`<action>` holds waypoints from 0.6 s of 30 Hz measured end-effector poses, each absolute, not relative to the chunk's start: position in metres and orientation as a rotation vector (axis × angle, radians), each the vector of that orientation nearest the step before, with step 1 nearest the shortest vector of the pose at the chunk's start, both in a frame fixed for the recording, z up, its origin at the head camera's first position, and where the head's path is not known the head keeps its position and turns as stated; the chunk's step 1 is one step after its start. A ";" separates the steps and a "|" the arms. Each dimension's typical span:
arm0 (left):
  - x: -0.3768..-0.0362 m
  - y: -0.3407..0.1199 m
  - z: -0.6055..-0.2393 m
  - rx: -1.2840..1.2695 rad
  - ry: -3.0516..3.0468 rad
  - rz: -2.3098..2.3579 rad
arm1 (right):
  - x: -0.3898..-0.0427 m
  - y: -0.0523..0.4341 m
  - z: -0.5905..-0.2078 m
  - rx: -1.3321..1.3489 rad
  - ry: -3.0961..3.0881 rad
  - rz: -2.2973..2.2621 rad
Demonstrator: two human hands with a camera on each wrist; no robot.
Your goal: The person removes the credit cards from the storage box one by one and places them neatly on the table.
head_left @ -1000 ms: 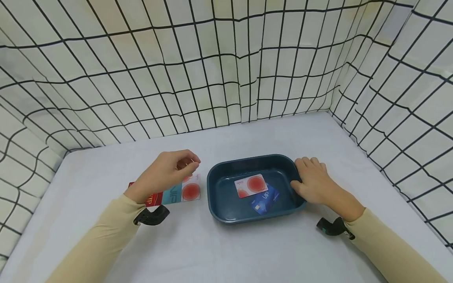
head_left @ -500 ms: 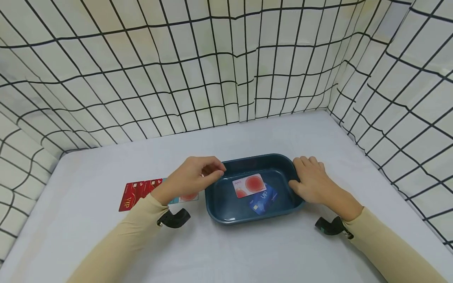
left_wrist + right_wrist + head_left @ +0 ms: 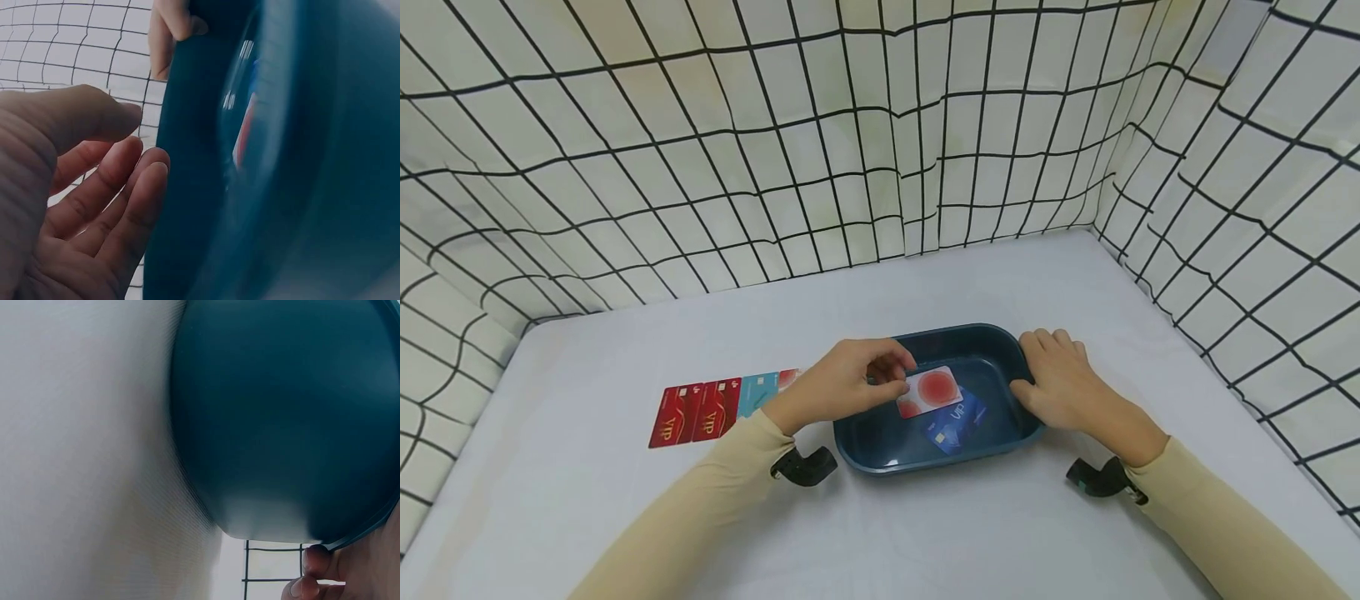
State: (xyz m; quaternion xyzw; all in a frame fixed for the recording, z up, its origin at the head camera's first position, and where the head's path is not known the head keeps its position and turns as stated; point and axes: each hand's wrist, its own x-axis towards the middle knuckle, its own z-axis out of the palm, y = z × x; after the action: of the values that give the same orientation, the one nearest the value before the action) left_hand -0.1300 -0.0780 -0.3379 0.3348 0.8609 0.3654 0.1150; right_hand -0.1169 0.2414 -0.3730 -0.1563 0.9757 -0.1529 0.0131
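My left hand (image 3: 842, 383) hovers over the left end of a dark teal plastic tray (image 3: 880, 440). Its fingers are loosely bent, and the left wrist view shows a gap between thumb and fingertips with nothing held. Inside the tray, a white card with red circles (image 3: 938, 388) partly covers a blue VIP card (image 3: 951, 432). The left fingertips overlap the white card's left edge in the head view. At the tray's right end, my right hand (image 3: 1060, 379) grips the rim, thumb inside and fingers over the outer side.
Left of the tray, a row of cards lies on the white table: two red VIP cards (image 3: 675, 415), a light teal card (image 3: 758, 393) and a white-and-red one (image 3: 788, 377), partly hidden by the left arm. Black grid netting (image 3: 820, 192) over white cloth surrounds the table.
My left hand has moved right, from above the card row to over the tray, uncovering the red cards. The right hand has stayed on the rim.
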 end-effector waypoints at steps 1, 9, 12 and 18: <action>-0.130 -0.076 -0.339 0.985 2.510 1.071 | -0.117 0.242 -0.373 -0.487 3.040 -0.477; -0.134 -0.066 -0.347 1.060 2.336 1.085 | -0.118 0.242 -0.374 -0.496 3.036 -0.473; -0.136 -0.065 -0.350 1.070 2.317 1.093 | -0.119 0.242 -0.375 -0.493 3.037 -0.464; -0.137 -0.064 -0.346 1.044 2.318 1.102 | -0.118 0.243 -0.374 -0.499 3.031 -0.479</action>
State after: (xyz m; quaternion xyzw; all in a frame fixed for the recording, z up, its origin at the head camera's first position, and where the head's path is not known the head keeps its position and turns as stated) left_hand -0.1373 -0.0637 -0.3464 0.3702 0.8222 0.3910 0.1844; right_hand -0.1182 0.2431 -0.3743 -0.1606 0.9748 -0.1542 0.0163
